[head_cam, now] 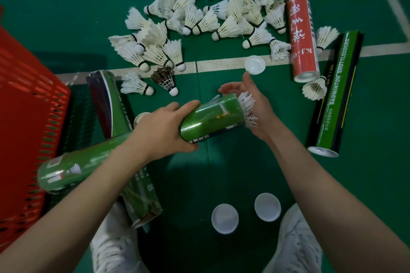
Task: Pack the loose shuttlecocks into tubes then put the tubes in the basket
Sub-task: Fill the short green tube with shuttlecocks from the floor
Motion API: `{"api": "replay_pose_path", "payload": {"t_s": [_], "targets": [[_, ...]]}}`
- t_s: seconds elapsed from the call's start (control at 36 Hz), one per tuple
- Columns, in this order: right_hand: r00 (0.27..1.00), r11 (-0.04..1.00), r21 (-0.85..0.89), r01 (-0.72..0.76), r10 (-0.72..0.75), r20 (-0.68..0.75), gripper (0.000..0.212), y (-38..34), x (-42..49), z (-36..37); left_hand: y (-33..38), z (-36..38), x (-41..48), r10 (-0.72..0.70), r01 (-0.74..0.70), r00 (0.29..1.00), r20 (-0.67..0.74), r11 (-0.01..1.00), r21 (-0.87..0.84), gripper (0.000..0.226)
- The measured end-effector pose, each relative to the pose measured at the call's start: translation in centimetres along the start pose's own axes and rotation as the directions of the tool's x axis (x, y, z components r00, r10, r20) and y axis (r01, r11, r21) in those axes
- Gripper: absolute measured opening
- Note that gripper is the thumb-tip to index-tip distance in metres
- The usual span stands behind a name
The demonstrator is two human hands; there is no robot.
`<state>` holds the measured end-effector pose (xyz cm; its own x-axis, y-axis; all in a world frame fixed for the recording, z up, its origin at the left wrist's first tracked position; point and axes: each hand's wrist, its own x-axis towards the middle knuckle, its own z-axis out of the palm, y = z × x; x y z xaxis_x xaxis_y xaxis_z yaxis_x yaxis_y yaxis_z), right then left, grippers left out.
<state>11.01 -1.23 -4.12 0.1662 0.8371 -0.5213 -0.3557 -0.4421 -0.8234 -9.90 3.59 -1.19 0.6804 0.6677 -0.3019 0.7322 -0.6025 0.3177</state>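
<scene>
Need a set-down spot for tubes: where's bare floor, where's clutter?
Bare floor between the forearms, above two white caps; another patch between right hand, red tube and black-green tube. Crowded: shuttlecock pile beyond the line; green tubes beside the red basket.

Green court floor (66, 6) under shuttlecocks (206, 22), tubes (301, 24), caps (224, 218)

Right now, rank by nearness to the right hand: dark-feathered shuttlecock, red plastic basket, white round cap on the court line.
1. White round cap, just beyond the right hand.
2. Dark-feathered shuttlecock, further left.
3. Red plastic basket, far left.
</scene>
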Motion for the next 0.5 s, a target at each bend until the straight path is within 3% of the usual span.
{"api": "replay_pose_path", "payload": {"t_s": [0.11,0.22,0.39,0.5], "targets": [[1.0,0.993,-0.117,-0.006,0.009,0.019,0.046,-0.2,-0.2,0.9,0.6,-0.3,0.1,0.029,-0.028,0.999,-0.024,0.998,0.055,0.095],[0.999,0.989,-0.143,0.035,-0.04,-0.033,0.044,-1.2,-0.2,0.8,0.8,-0.6,0.4,0.009,-0.009,0.999,-0.034,1.0,0.002,0.095],[0.897,0.979,-0.085,0.187,-0.205,-0.392,0.033,-3.8,-0.2,-0.4,2.1,-1.7,2.1,-0.018,0.015,0.999,-0.04,0.997,-0.073,0.094],[0.844,0.948,-0.169,0.271,-0.318,-0.432,0.025,-4.3,-1.3,-1.3,3.1,-2.4,3.8,-0.053,0.047,0.997,-0.05,0.992,-0.116,0.095]]}}
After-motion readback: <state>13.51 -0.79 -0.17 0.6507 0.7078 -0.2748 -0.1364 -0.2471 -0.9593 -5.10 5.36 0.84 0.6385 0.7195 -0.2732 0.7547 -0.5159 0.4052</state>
